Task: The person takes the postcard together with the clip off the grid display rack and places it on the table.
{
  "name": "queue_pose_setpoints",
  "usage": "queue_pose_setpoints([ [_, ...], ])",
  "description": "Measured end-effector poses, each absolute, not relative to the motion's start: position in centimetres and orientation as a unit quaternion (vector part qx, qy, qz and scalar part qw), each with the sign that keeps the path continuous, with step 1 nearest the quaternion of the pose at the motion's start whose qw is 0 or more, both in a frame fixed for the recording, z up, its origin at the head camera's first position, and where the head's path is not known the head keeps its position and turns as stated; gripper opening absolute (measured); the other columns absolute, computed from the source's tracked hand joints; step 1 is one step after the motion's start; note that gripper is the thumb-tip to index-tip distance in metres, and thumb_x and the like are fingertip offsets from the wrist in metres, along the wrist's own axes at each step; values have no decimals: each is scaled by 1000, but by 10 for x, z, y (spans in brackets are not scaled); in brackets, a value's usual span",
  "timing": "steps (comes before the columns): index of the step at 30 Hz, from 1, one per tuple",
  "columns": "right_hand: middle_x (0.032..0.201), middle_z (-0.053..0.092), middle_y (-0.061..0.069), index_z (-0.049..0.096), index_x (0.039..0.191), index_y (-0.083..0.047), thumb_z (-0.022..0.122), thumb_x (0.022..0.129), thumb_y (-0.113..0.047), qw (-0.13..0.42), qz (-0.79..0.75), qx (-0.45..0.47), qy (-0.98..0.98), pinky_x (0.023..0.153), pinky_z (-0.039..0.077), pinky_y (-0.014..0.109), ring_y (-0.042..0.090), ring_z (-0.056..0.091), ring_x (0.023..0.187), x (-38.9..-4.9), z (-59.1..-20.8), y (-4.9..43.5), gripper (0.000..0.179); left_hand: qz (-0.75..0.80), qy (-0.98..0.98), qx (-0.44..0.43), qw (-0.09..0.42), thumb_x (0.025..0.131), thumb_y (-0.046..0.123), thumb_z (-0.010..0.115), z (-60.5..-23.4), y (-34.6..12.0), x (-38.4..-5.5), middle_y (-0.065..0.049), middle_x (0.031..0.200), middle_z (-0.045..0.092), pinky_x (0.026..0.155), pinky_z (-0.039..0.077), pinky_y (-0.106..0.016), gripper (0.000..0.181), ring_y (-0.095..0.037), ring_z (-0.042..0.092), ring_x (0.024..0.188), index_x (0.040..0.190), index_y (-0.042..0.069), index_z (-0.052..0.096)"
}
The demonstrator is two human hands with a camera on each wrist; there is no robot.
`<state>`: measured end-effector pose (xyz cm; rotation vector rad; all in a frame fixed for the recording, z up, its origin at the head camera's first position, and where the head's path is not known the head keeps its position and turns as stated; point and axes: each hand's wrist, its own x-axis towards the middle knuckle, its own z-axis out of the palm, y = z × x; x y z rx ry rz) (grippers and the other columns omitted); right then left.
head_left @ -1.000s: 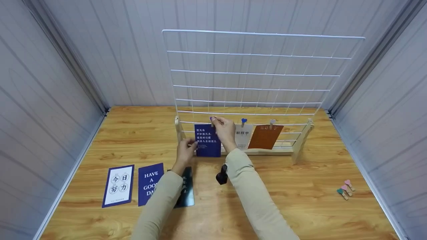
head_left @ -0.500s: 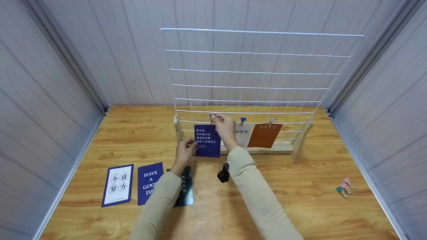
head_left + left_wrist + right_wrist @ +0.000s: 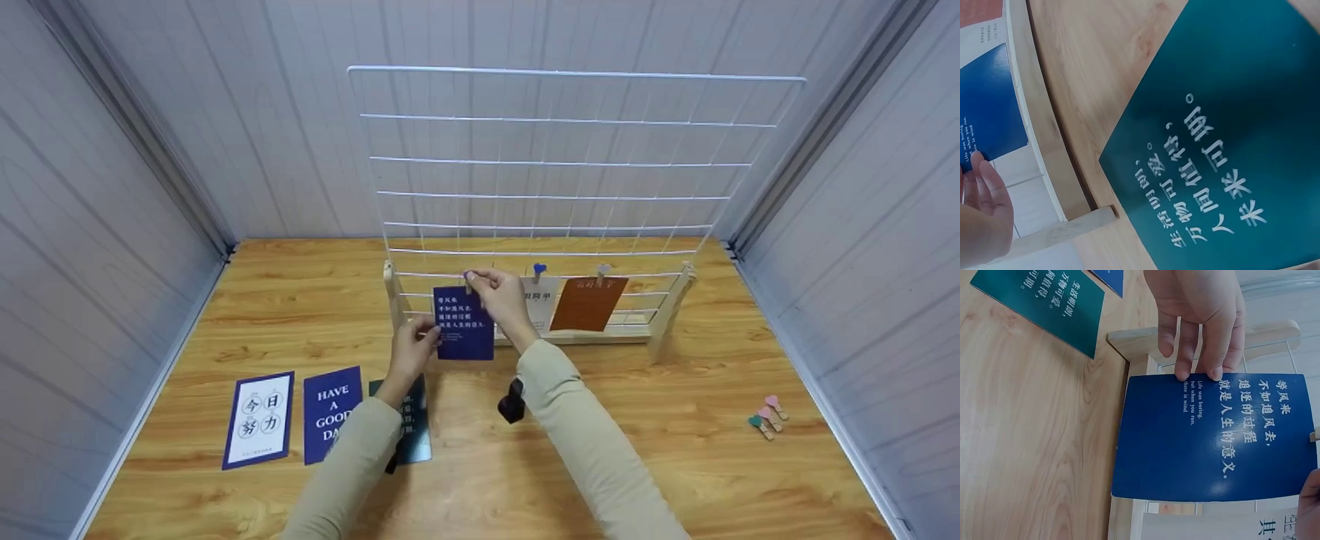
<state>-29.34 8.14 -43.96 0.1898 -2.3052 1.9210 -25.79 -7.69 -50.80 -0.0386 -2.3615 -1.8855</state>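
Observation:
A dark blue card [image 3: 465,346] with white writing stands upright before the low bars of a white wire grid rack [image 3: 551,196]. My left hand [image 3: 411,351] pinches its left edge between thumb and fingers; the right wrist view shows those fingertips at the card's edge. At the card's top, my right hand [image 3: 506,301] pinches a small wooden clothespin [image 3: 1314,436] with a purple heart. To the right hang a white card [image 3: 541,311], partly hidden by the right hand, under a blue-heart clothespin [image 3: 539,270], and an orange-brown card [image 3: 589,305] under a pale-heart clothespin [image 3: 604,271].
On the wooden table [image 3: 600,457] lie a white card with a blue border [image 3: 259,420], a blue "HAVE A GOOD DAY" card [image 3: 330,409] and a dark green card [image 3: 1224,112]. Several heart clothespins [image 3: 768,417] lie at the right. Wooden feet [image 3: 667,315] support the rack.
Over the last half second, the right hand and the purple-heart clothespin have come down a little. The blue card has lowered slightly with the left hand against the rack.

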Motion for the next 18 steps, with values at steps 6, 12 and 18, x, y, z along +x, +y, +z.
queue_pose_setpoints([
  [6, 69, 57, 12, 66, 95, -4, 59, 86, -21, 50, 632, 73, -770, 43, 33, 20, 8, 41, 48, -288, -441, 84, 20, -615, -787, -17, 47, 87, 0, 52, -514, -76, -253, -10, 79, 59, 55, 47, -27, 11, -23, 57, 69, 92, -5, 60],
  [12, 68, 55, 21, 65, 97, 2, 58, 86, -14, 40, 644, 96, -758, 41, 31, 18, 7, 38, 46, -275, -434, 89, 21, -614, -788, -32, 42, 87, -1, 52, -515, -73, -245, -11, 77, 58, 54, 47, -29, 11, -21, 57, 67, 92, -6, 60],
  [18, 56, 46, 10, 63, 97, 7, 56, 86, -9, 35, 640, 105, -761, 39, 30, 16, 5, 36, 43, -259, -422, 95, 20, -614, -788, -36, 30, 87, 1, 52, -516, -71, -236, -10, 76, 58, 55, 49, -32, 10, -20, 57, 66, 91, -5, 60],
])
